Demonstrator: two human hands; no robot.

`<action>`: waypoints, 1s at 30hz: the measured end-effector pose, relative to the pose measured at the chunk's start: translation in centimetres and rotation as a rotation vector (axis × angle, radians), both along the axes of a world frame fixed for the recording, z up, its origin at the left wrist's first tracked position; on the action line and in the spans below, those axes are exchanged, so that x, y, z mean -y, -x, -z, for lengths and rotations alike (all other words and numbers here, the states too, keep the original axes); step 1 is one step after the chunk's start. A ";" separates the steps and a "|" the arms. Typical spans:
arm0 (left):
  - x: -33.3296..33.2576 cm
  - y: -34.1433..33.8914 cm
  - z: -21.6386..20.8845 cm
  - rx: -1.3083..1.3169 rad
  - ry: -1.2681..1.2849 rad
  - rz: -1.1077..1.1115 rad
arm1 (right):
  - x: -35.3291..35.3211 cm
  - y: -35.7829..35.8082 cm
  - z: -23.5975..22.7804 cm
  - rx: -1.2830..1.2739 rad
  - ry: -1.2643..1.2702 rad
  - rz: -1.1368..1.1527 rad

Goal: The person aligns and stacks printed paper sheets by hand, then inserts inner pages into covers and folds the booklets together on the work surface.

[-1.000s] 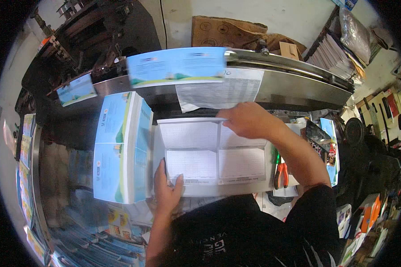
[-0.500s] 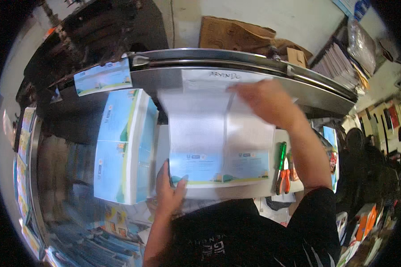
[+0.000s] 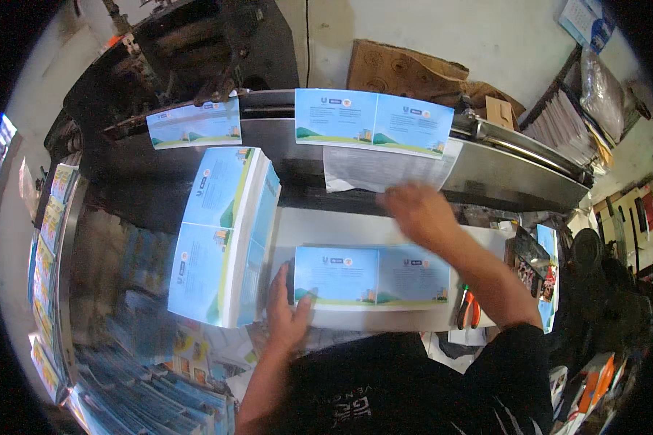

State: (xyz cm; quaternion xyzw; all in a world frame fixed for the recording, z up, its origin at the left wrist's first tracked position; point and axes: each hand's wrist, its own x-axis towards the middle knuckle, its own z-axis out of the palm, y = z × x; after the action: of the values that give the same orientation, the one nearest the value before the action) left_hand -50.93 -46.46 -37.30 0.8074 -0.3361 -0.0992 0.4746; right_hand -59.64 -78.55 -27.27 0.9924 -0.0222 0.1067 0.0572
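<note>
My left hand (image 3: 289,313) grips the left edge of a pile of blue printed sheets (image 3: 341,279), thumb on top and fingers down the side. The pile lies on a white board (image 3: 319,226). My right hand (image 3: 419,214) hovers just beyond the pile's far edge, its fingers smeared by motion. Against the metal rail beyond it leans one blue printed sheet (image 3: 374,119), above a white paper (image 3: 392,168). Left of my left hand stands a tall stack of blue printed sheets (image 3: 207,239).
Orange-handled pliers (image 3: 469,310) lie right of the pile, with a dark box of small items (image 3: 531,257) farther right. Another blue sheet (image 3: 194,123) rests on the rail at far left. A metal bar (image 3: 530,156) runs across the back. Bundled papers (image 3: 152,399) fill the lower left.
The sheet my right hand was lifting is off the pile; a blue sheet now leans on the rail. My right hand has come back nearer. My left hand stays at the pile's edge.
</note>
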 end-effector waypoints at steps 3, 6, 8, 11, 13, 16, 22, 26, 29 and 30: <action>0.2 -0.4 0.3 0.013 0.033 0.027 | -7.5 6.0 0.4 -0.329 -0.232 -0.088; -0.2 -0.2 0.4 -0.059 0.121 0.027 | -9.3 8.6 1.3 -0.357 -0.180 -0.173; 0.0 -0.7 0.5 -0.034 0.172 0.072 | -8.7 8.5 1.1 -0.414 -0.414 -0.222; 0.6 -0.3 0.0 -0.014 0.138 0.060 | -4.8 5.8 -2.5 -0.410 -0.496 -0.163; 1.0 0.3 -0.6 -0.031 -0.021 -0.030 | -2.1 2.4 -4.7 -0.356 -0.340 0.034; 1.2 0.2 0.5 0.079 -0.054 0.005 | 1.4 -0.3 -3.8 -0.386 -0.346 0.138; 1.1 0.1 0.3 0.079 -0.050 0.008 | 2.3 -1.0 -4.0 -0.364 -0.549 0.058; 1.2 0.0 0.6 0.135 -0.065 0.004 | 2.8 -0.6 -4.3 -0.278 -0.595 -0.060; 0.9 -0.1 0.6 0.114 -0.064 0.000 | 2.3 -1.0 -6.8 -0.282 -0.515 -0.005; 0.9 -0.1 0.6 0.116 -0.063 -0.009 | 2.4 -1.2 -8.0 -0.282 -0.512 -0.015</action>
State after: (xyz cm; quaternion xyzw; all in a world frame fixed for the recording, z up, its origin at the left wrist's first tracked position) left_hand -50.78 -47.33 -37.93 0.8278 -0.3560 -0.0608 0.4293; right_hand -58.46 -80.95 -19.29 0.9797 -0.0330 -0.0412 -0.1935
